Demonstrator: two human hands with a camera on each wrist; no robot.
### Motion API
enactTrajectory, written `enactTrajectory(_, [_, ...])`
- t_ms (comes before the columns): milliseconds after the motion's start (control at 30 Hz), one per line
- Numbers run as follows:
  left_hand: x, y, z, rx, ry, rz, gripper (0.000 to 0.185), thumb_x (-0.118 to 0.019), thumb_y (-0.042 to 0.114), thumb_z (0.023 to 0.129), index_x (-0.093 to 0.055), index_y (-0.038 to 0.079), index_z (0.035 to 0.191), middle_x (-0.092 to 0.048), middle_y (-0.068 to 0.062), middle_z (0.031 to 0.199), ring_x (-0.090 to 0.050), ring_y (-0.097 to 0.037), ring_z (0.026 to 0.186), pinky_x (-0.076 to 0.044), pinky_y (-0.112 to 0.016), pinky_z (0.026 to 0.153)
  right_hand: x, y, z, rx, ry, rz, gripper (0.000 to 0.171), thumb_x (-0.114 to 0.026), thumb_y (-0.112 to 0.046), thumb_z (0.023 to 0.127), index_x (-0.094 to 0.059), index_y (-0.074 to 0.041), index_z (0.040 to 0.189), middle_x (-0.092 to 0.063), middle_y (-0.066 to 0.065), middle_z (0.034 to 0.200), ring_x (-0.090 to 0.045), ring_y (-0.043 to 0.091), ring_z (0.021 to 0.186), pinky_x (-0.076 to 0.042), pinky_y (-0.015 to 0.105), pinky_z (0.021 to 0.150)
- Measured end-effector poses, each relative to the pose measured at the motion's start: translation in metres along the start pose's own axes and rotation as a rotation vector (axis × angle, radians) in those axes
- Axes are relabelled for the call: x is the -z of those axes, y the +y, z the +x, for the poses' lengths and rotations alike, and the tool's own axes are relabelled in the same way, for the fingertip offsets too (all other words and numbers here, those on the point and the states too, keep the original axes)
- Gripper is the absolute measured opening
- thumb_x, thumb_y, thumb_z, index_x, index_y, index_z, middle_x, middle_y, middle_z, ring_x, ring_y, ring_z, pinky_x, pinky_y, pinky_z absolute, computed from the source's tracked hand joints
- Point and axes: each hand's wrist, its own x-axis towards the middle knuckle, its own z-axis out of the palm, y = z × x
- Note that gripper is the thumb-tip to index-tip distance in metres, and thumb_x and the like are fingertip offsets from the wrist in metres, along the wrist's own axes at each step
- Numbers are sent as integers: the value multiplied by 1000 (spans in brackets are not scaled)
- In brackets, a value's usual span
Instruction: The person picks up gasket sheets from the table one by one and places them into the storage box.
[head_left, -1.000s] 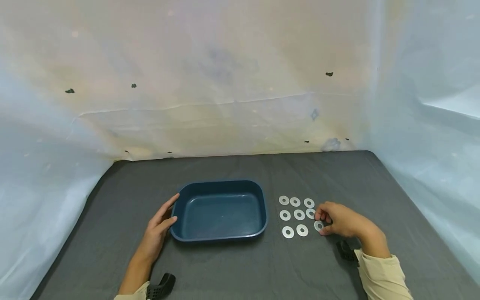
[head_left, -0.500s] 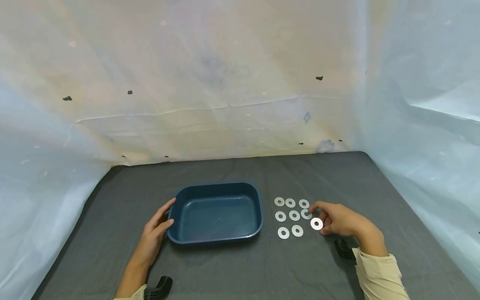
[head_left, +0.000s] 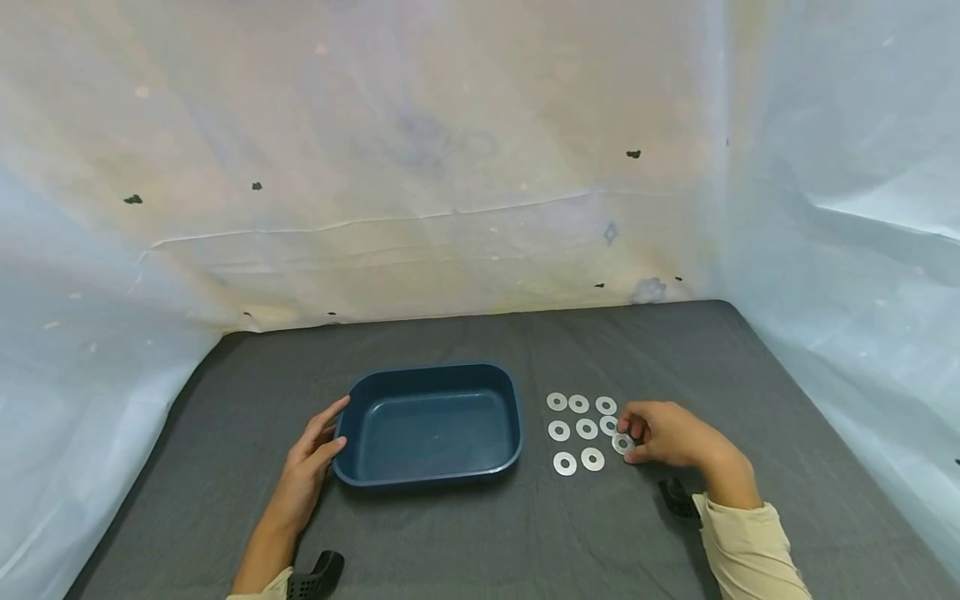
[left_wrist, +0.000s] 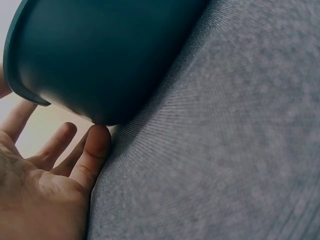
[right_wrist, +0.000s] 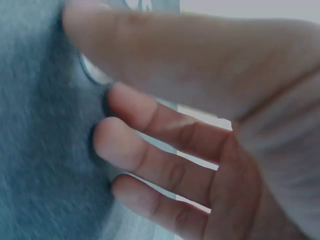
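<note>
Beside the left end of the dark blue plastic tray [head_left: 442, 479] is my left hand [head_left: 303, 467], its fingertips and thumb resting against the rim. In the left wrist view the fingers [left_wrist: 92, 155] stretch along the tray's outer wall [left_wrist: 100, 60]. My right hand [head_left: 671, 433] pinches a flat washer [head_left: 622, 444] between thumb and forefinger, low over the cloth, and this washer overlaps its neighbour [head_left: 608, 426] in the head view. Several more pale flat washers [head_left: 587, 428] lie in rough rows to its left. In the right wrist view the thumb [right_wrist: 150, 50] hides most of the washer.
A grey cloth [head_left: 480, 550] covers the table. Pale sheeting [head_left: 450, 167] rises behind it and on both sides. The tray holds nothing, and a strip of cloth separates it from the washers. A black wrist mount [head_left: 318, 575] sits at the left wrist.
The right hand has lifted and tilted the nearest right-hand washer, then shifted it slightly left towards its neighbour. The left hand stays at the tray; the head view has shifted a little.
</note>
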Motion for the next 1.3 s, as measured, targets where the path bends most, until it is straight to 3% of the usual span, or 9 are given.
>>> enactTrajectory(133, [0, -1, -1, 16, 13, 3, 51, -44, 20, 107, -32, 15, 156, -34, -2, 149, -47, -8, 120, -44, -16, 91, -3, -2, 2, 18, -1, -10, 31, -88, -14, 72, -63, -11, 89, -57, -2, 81, -48, 8, 70, -41, 25, 63])
enactTrajectory(333, [1, -4, 0, 20, 32, 21, 50, -45, 19, 107, -34, 16, 155, -41, -10, 143, -51, -11, 117, -46, -17, 91, -4, -1, 4, -27, -14, -5, 33, -88, -13, 71, -62, -10, 91, -56, 0, 84, -47, 10, 72, -41, 28, 65])
enactTrajectory(633, [1, -2, 0, -13, 25, 11, 50, -45, 17, 107, -34, 14, 155, -43, -8, 142, -51, -9, 119, -43, -14, 93, -3, 1, 4, -12, -26, 31, 34, -85, -13, 73, -56, -11, 91, -53, -2, 79, -46, 7, 69, -38, 25, 64])
enactTrajectory(900, [0, -3, 1, -11, 27, 8, 49, -46, 17, 106, -35, 13, 154, -40, -3, 146, -49, -6, 123, -42, -13, 95, 4, 8, -2, 44, -114, 169, 37, -78, -10, 82, -60, -11, 114, -60, -1, 84, -51, 4, 66, -42, 24, 61])
enactTrajectory(1067, [-1, -2, 0, -31, 25, 9, 49, -46, 17, 106, -36, 12, 154, -41, -3, 143, -49, -6, 122, -42, -13, 94, 7, 12, -4, 33, -114, 163, 33, -78, -6, 80, -64, -8, 109, -62, 1, 86, -52, 4, 71, -43, 23, 63])
enactTrajectory(1300, [-1, -2, 1, -47, 26, 9, 49, -45, 16, 106, -36, 10, 154, -42, -3, 141, -49, -6, 121, -43, -13, 94, 4, 13, -2, 25, -104, 173, 36, -84, -13, 76, -65, -10, 106, -62, 0, 82, -52, 5, 69, -43, 22, 62])
